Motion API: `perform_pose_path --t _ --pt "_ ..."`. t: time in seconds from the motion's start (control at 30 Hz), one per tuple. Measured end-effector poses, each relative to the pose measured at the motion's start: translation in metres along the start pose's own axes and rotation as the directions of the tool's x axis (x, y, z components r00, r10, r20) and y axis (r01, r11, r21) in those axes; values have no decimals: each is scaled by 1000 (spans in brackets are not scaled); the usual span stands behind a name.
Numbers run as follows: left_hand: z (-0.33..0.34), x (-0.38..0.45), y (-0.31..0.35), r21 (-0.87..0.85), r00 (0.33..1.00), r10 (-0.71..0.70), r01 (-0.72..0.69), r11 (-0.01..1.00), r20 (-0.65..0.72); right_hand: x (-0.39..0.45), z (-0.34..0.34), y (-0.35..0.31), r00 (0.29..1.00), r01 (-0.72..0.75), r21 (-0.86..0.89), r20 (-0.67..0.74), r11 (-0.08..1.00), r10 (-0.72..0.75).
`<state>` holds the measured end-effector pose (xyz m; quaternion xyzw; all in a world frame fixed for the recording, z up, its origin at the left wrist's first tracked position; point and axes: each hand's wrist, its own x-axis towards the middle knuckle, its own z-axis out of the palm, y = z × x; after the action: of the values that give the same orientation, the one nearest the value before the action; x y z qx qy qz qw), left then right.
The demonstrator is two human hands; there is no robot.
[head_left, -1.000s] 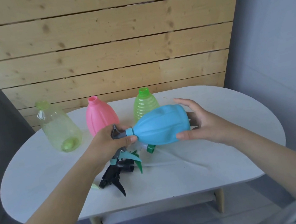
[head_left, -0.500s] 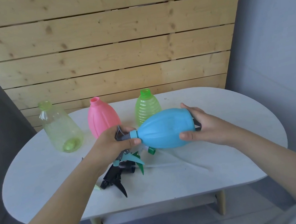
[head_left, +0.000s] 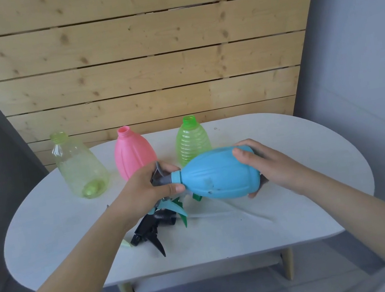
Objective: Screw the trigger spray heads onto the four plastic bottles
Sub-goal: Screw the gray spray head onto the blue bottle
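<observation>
I hold a blue bottle (head_left: 219, 178) sideways above the table, neck pointing left. My right hand (head_left: 263, 163) wraps its wide base. My left hand (head_left: 144, 190) grips a grey and teal trigger spray head (head_left: 164, 179) seated at the bottle's neck; most of the head is hidden by my fingers. A black spray head (head_left: 149, 233) and a green one (head_left: 180, 208) lie on the table below my hands. Three open bottles stand at the back: clear yellow-green (head_left: 79, 167), pink (head_left: 133, 152) and ribbed green (head_left: 192, 141).
The white oval table (head_left: 298, 217) stands against a wooden plank wall (head_left: 148, 64). A thin clear dip tube (head_left: 222, 213) trails across the tabletop to the right of the loose heads. Grey walls flank both sides.
My right hand has shifted its hold around the blue bottle's base, fingers now over the top. The bottle has tilted slightly, base lower. My left hand stays on the spray head.
</observation>
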<state>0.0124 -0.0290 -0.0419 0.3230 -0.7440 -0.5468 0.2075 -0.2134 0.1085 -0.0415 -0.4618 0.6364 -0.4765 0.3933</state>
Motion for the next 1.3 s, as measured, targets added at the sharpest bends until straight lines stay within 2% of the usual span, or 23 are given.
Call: perform_pose_path --t 0.17,0.23,0.43,0.73,0.87,1.1,1.2,1.3 --pt "1 2 3 -34 999 -47 47 998 18 -2 -6 3 990 107 -70 97 992 -100" --pt "1 3 3 -31 999 -53 53 998 14 -2 -6 2 989 139 -105 73 985 -131" --pt "1 3 3 -31 1000 -19 20 999 7 1 -7 4 995 103 -123 -6 987 -104" --pt "-3 -1 6 -1 999 38 -38 999 -5 4 -5 5 999 43 -23 27 999 -43" --pt "-3 -2 10 20 999 53 -53 998 -6 0 -12 3 996 29 -169 85 985 -15" --pt "11 2 20 55 994 110 -109 993 -15 -5 -5 -6 990 98 -516 141 851 -28" --pt "14 7 23 92 984 165 -158 983 -74 -3 -8 -7 995 86 -514 89 853 -47" --pt "17 13 24 -25 969 177 -184 983 -171 0 -17 -3 999 37 -431 38 901 -23"
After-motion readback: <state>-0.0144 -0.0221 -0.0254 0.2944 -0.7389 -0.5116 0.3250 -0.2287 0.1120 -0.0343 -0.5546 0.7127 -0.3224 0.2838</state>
